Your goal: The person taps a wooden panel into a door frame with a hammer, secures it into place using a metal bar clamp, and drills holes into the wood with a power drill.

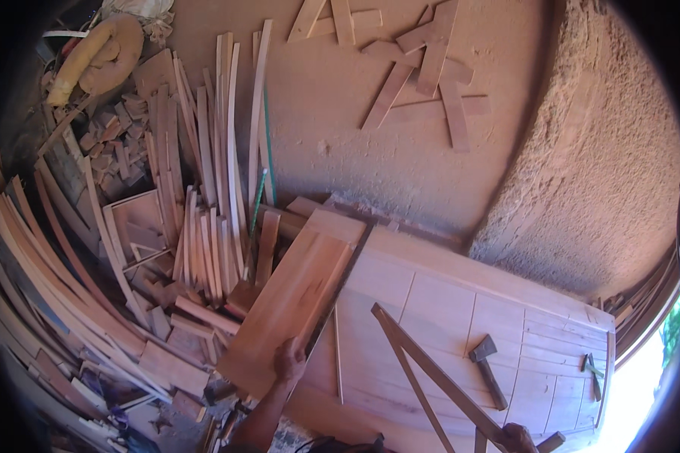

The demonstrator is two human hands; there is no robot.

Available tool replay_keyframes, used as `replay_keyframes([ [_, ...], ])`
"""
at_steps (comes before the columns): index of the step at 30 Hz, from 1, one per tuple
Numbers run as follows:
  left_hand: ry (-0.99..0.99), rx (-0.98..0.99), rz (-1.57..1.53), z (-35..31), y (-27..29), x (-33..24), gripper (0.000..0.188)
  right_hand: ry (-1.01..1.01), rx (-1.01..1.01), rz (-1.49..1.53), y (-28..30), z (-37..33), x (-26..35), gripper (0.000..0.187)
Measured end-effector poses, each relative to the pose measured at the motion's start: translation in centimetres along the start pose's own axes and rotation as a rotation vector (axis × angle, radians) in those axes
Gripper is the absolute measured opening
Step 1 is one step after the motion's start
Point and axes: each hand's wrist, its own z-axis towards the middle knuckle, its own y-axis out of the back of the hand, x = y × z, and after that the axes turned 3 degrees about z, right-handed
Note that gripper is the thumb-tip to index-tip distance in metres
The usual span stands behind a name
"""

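Observation:
My left hand (289,362) is closed on the right edge of a wide, reddish-brown wooden board (276,291), which lies tilted at the left end of a large panelled wooden door (438,298). At the lower edge, my right hand (517,438) is closed around a narrow wooden strip (438,374). A second thin strip (415,385) meets it at a point over the door, making a narrow V. Between my right hand and the door's far edge lies a hatchet (489,371) with a wooden handle. Green-handled pliers (593,376) rest near the door's right end.
Tall wooden strips (227,136) lean upright at the left, beside piles of offcuts (117,143). Long curved planks (64,279) fill the far left. Several flat pieces (431,75) are on the dusty surface beyond the door. A rough wall (582,166) rises at the right.

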Motion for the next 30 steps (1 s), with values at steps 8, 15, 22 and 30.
replay_keyframes([
  [8,0.002,-0.109,0.123,10.0,-6.4,5.9,0.065,0.215,-0.491,0.327,11.6,2.7,15.7,0.026],
  [15,-0.095,-0.198,0.401,10.4,-3.7,1.5,0.056,0.764,-0.564,1.015,18.7,18.7,34.5,0.019],
  [22,-0.111,-0.321,0.332,12.1,-2.5,-0.4,0.051,1.024,-0.787,0.994,36.3,33.7,55.8,0.034],
  [30,-0.149,-0.331,0.363,12.6,-0.8,-1.6,0.050,1.181,-0.696,1.183,43.4,40.5,68.9,0.044],
])
